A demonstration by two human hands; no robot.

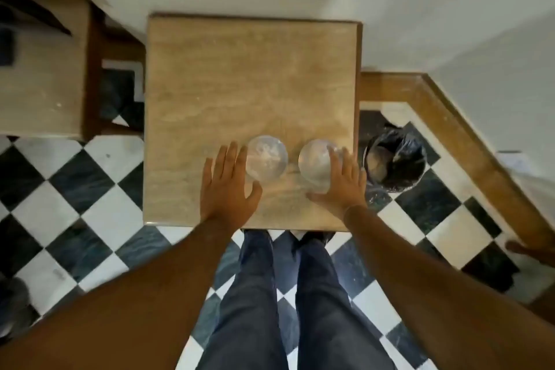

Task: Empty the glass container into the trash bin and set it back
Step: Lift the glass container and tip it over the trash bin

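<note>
We see two glass containers standing side by side near the surface's (210,75) near edge, our right hand (339,183) wrapping spread fingers (336,156) around the right glass container (315,164), our left hand (228,189) open beside the left glass container (266,158), and the trash bin (396,164) on the floor at right.

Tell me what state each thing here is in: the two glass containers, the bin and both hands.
Left glass container: upright on table, whitish residue inside, not gripped.
Right glass container: upright on table, right hand around it.
Trash bin: on floor, open, bag-lined.
Left hand: open, beside left container.
Right hand: fingers wrapped on right container.
</note>
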